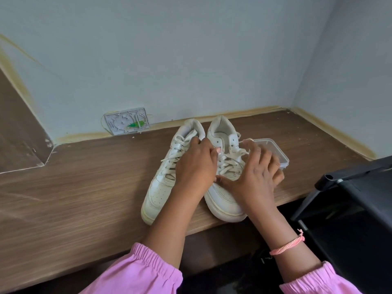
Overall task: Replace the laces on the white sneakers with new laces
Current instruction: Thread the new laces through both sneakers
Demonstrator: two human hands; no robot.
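The 2 white sneakers (pixel 212 172) stand side by side on the wooden table (pixel 84 183), toes toward the person; both are laced, so the job looks barely begun (no new laces are in view). The left hand (pixel 197 166) pinches a lace (pixel 227 159) on the right-side shoe; the right hand (pixel 255 179) rests there with fingers spread, seemingly loosening. A clear plastic box (pixel 277 153) sits just beside; a black chair (pixel 360 198) stands further right.

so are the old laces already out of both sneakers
No, laces still cross the eyelets of the right sneaker, and the left sneaker is laced too.
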